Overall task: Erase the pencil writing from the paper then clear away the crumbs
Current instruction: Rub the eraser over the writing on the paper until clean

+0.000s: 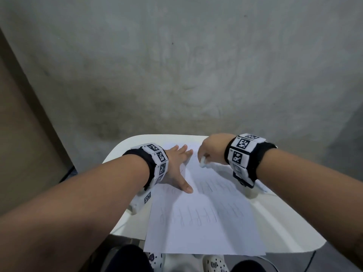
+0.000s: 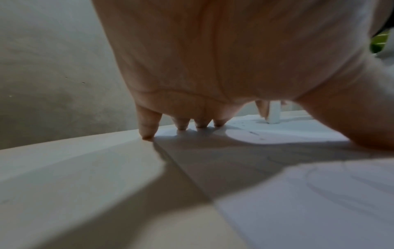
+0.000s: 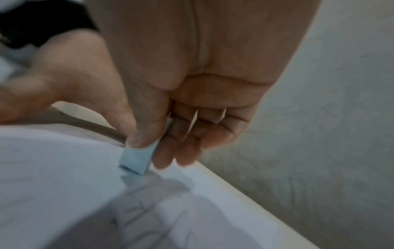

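White surface carries the paper with faint pencil writing. Left hand lies flat on the paper, fingers straight and spread. Right hand – fingers pinch the eraser, tip on the paper's far part.

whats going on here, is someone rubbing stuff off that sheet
Yes. A person sits at a small white table with a sheet of paper on it. The left hand presses flat on the paper to steady it, fingers spread. The right hand pinches a pale blue eraser with its tip at the paper near the far edge. Faint pencil writing still shows across the nearer part of the sheet.
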